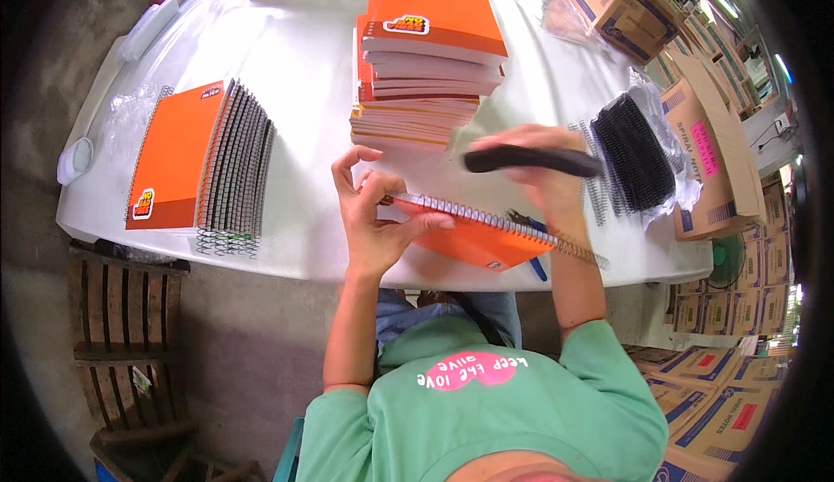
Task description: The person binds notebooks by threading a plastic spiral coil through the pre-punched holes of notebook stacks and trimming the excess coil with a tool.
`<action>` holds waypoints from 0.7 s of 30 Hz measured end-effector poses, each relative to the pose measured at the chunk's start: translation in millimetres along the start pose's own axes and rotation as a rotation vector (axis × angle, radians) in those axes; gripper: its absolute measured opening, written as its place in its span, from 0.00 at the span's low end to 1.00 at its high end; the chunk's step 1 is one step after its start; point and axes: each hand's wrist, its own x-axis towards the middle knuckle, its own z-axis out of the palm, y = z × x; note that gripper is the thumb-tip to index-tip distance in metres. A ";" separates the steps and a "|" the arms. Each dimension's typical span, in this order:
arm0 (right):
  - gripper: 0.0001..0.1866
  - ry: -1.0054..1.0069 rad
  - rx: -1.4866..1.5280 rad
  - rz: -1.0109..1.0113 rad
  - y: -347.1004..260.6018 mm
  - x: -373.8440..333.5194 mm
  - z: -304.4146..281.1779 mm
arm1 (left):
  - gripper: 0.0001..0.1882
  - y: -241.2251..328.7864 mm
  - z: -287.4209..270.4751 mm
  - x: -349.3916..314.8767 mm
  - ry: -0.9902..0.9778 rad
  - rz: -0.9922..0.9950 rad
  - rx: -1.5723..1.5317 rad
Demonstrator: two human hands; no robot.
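Observation:
My left hand (378,212) is closed on one end of an orange spiral notebook (473,243), thumb and fingers gripping it beside the spine. The notebook stands tilted at the table's near edge with its metal wire coil (486,214) uppermost. A loose stretch of that coil (584,252) sticks out past the right end. Above the notebook, my right hand (552,178) is closed around a long black rounded tool (530,160), blurred, whose kind I cannot make out. Blue-handled pliers (538,266) lie partly hidden behind the notebook.
A tall stack of orange books (434,34) stands ahead on the white table (304,126). Coil-bound orange notebooks (178,160) stand at left. Black wire coils (634,153) lie in plastic at right, by an open carton (708,160). A wooden slatted chair (122,304) stands lower left.

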 end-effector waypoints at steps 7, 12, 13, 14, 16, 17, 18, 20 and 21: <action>0.22 0.617 -0.352 -0.022 -83.8 -31.8 -52.0 | 0.22 17.8 9.5 -7.7 0.151 0.086 0.223; 0.19 0.314 -1.086 -0.218 -53.9 -46.4 39.4 | 0.20 24.2 17.0 -17.0 0.137 0.012 0.215; 0.19 0.292 -1.062 -0.114 -40.4 -40.7 51.0 | 0.19 26.0 16.3 -15.7 0.130 0.010 0.215; 0.18 0.275 -1.040 -0.007 -31.7 -38.8 57.1 | 0.19 29.1 15.1 -14.7 0.118 0.009 0.209; 0.17 0.207 -1.100 0.010 -12.1 -61.7 61.3 | 0.18 29.4 17.2 -15.9 0.136 -0.055 0.151; 0.16 0.166 -1.124 0.012 -6.8 -68.3 62.1 | 0.18 28.5 17.1 -16.2 0.153 -0.088 0.128; 0.16 0.206 -1.109 -0.037 -11.7 -69.9 57.0 | 0.17 29.6 14.9 -14.7 0.140 -0.055 0.153; 0.16 0.272 -1.078 -0.130 -28.1 -77.4 34.8 | 0.16 32.2 11.1 -13.7 0.122 0.000 0.203; 0.15 0.382 -1.123 -0.140 -33.5 -79.7 25.0 | 0.15 33.3 10.0 -13.2 0.122 -0.005 0.230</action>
